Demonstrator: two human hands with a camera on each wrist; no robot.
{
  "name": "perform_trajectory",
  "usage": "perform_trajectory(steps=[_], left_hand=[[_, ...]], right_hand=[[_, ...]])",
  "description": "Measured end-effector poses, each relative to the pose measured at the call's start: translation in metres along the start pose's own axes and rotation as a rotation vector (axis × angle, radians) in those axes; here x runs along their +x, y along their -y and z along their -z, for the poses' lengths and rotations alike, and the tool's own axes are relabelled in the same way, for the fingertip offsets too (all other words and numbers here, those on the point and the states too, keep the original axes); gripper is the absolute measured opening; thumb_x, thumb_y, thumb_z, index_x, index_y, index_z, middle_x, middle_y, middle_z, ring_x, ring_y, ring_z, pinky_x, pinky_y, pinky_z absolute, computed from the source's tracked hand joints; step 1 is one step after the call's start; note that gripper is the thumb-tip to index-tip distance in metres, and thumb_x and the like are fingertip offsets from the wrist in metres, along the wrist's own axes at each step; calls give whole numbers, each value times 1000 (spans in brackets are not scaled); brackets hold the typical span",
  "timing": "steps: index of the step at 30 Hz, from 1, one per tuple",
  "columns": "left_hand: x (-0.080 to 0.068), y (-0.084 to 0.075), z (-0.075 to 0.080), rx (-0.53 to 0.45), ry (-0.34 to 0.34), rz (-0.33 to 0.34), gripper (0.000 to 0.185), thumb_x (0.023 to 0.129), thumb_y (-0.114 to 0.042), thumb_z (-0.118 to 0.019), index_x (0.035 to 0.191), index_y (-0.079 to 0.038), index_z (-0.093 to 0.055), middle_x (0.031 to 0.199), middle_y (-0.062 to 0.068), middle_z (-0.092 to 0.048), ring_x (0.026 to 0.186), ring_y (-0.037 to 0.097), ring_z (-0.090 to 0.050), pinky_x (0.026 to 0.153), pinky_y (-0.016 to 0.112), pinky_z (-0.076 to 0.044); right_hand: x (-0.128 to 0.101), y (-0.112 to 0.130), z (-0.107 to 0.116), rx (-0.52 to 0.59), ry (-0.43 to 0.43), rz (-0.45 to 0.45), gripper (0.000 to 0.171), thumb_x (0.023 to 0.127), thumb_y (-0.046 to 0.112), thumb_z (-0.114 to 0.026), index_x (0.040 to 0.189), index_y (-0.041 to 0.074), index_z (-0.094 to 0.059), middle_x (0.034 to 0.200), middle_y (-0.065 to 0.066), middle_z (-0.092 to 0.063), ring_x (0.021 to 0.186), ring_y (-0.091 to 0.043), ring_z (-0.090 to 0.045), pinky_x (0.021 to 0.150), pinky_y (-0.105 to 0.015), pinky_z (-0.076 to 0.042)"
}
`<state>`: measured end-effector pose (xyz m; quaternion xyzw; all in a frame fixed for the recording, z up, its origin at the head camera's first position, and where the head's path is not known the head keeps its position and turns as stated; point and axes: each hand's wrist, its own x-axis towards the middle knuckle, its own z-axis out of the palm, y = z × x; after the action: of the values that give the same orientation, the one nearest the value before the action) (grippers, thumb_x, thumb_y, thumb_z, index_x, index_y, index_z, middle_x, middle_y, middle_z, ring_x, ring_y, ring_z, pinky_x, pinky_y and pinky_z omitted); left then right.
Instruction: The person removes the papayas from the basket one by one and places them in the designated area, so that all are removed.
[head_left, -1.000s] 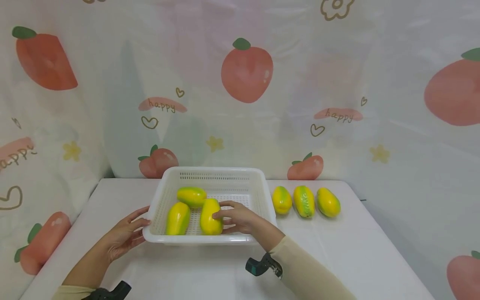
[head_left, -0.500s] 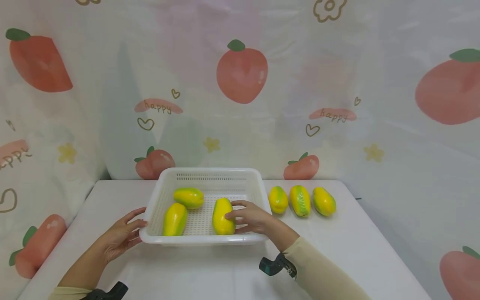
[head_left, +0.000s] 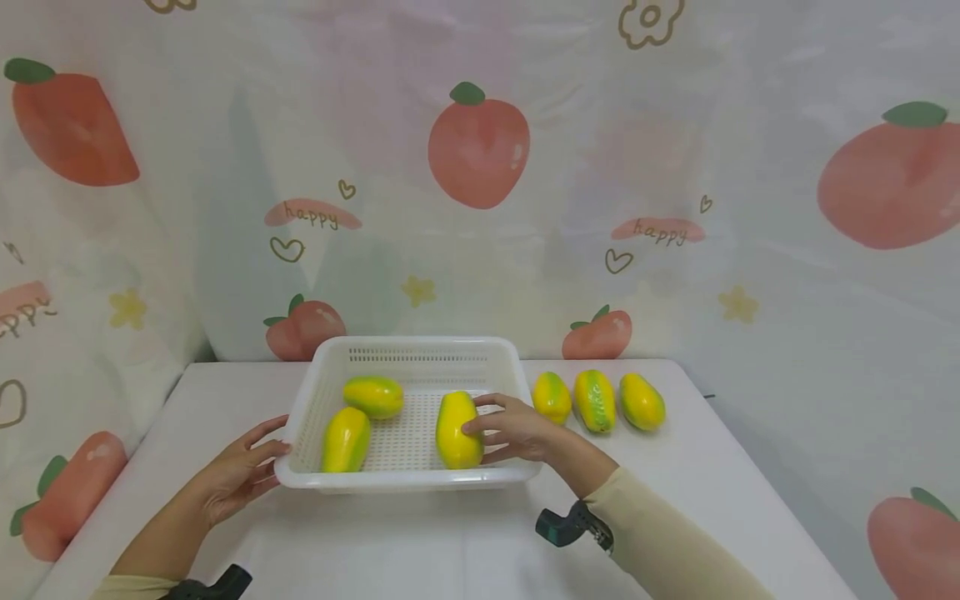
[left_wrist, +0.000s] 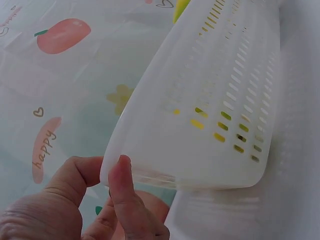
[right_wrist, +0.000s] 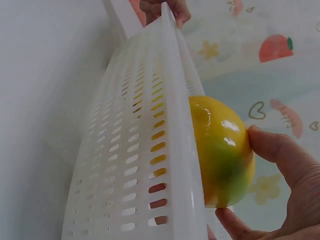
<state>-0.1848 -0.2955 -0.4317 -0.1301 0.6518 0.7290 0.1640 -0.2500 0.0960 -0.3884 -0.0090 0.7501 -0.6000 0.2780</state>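
Note:
In the head view a white plastic basket (head_left: 420, 477) stands on the table. My left hand (head_left: 240, 467) pinches its left rim, thumb and a finger on either side of the edge, as the left wrist view shows. With thumb and fingers my right hand (head_left: 517, 429) grips a yellow-green papaya (head_left: 457, 433) over the basket's right half. That papaya (right_wrist: 220, 150) shows above the near rim in the right wrist view; whether its lower end touches the basket floor is hidden. Inside on the left lie two papayas, one papaya (head_left: 372, 397) at the back and one papaya (head_left: 347, 440) nearer.
Right of the basket, three more fruits lie in a row: a left fruit (head_left: 552, 398), a ridged middle fruit (head_left: 596, 402) and a right fruit (head_left: 642, 402). A fruit-patterned curtain (head_left: 480, 267) hangs behind the white table (head_left: 720, 500).
My right hand has carried the papaya rightward inside the basket, away from the other two. My left hand keeps its hold on the rim. The head view has shifted slightly.

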Motion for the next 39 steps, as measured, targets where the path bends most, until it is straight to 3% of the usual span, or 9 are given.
perform_trajectory(steps=[12, 29, 39], left_hand=[[0, 0, 1, -19, 13, -3, 62, 94, -20, -66, 148, -27, -35, 106, -4, -59, 89, 16, -64, 78, 26, -60], [-1, 2, 1, -42, 27, -2, 56, 95, -20, -65, 144, -31, -39, 106, -3, -60, 88, 18, -66, 76, 26, -60], [-2, 0, 0, -37, 26, -2, 59, 95, -19, -65, 146, -29, -36, 105, -2, -60, 88, 18, -66, 75, 26, -60]], right_hand=[[-18, 9, 16, -28, -12, 2, 73, 84, 20, -76, 145, 10, -38, 133, -18, -52, 117, -38, -59, 84, -49, -60], [-42, 12, 36, 18, 42, 17, 71, 88, 19, -71, 147, 10, -33, 138, -21, -47, 118, -36, -58, 89, -52, -56], [-59, 15, 54, -23, 40, 46, 74, 90, 20, -70, 149, 7, -28, 140, -22, -46, 117, -34, -59, 92, -53, -55]])
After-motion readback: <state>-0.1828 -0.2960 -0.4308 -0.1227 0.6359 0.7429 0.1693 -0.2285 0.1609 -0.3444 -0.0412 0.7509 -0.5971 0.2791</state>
